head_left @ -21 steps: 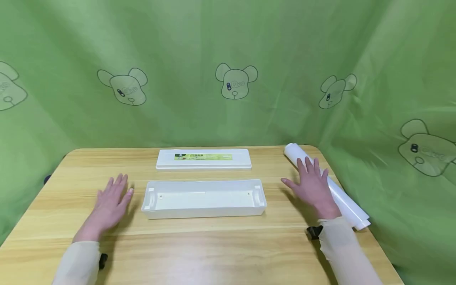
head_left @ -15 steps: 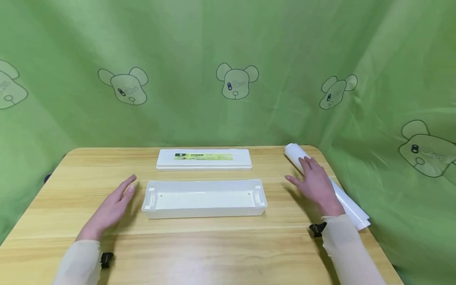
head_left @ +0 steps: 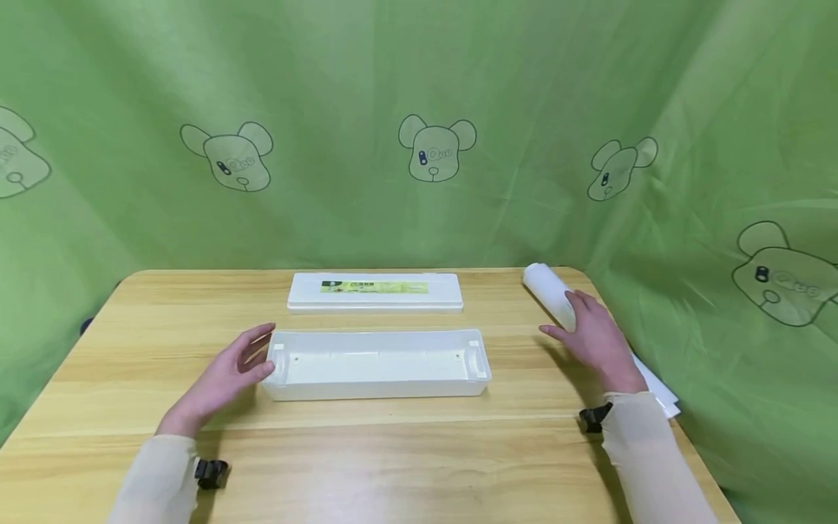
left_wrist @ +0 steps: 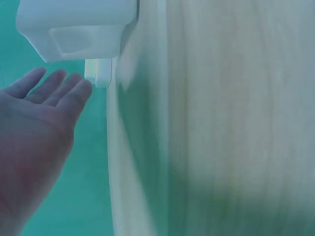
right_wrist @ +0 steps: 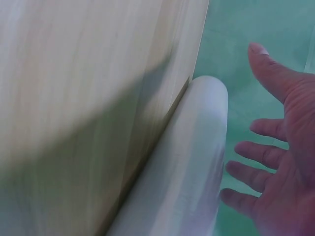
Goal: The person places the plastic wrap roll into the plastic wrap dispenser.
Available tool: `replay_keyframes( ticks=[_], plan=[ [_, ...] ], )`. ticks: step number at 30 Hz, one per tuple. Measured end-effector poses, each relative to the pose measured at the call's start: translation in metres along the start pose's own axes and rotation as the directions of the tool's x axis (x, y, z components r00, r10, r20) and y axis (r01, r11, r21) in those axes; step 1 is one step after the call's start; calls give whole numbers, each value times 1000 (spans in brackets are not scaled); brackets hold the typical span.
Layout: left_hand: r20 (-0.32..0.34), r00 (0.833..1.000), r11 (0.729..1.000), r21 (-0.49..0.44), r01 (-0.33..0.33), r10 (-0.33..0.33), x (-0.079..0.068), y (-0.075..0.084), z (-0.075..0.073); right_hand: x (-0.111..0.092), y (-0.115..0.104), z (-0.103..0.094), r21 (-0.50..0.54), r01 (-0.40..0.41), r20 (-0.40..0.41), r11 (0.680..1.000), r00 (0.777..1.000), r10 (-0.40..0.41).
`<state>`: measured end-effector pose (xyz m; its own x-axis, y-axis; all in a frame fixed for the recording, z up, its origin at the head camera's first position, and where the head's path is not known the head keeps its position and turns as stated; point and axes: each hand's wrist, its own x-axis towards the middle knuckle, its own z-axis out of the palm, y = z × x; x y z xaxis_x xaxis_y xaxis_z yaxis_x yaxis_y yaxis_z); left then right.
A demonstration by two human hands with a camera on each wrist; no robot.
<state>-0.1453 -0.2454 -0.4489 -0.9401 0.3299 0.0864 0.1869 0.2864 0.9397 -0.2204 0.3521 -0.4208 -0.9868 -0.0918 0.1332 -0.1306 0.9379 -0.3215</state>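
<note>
Left hand (head_left: 219, 380) wide, nine o'clock of box (head_left: 380, 391); right hand (head_left: 597, 340) wide near roll (head_left: 546, 288), three o'clock; a nudge could drop it.

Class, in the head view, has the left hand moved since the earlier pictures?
Yes, rightward: the left hand showed a gap from the white box and now overlaps its left end in view.

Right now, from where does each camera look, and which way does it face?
Head: on the head, facing forward and down at table, box and roll; left fingers, right fingers and sleeves show.
Left wrist: worn there, facing the box's end; left fingers and palm show.
Right wrist: worn there, facing the roll; right fingers and thumb show.
Head and right wrist share the roll.
</note>
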Motion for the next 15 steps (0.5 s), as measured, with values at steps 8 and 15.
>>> replay_keyframes(
  ticks=[8,15],
  plan=[
    [33,999,998,-61,20,-18,2,-4,2,-1,8,-1,-13,-28,-5,1000,1000,28],
    [36,999,997,-58,41,-39,5,-5,4,-3,14,1,-27,-43,-14,999,999,42]
  ],
)
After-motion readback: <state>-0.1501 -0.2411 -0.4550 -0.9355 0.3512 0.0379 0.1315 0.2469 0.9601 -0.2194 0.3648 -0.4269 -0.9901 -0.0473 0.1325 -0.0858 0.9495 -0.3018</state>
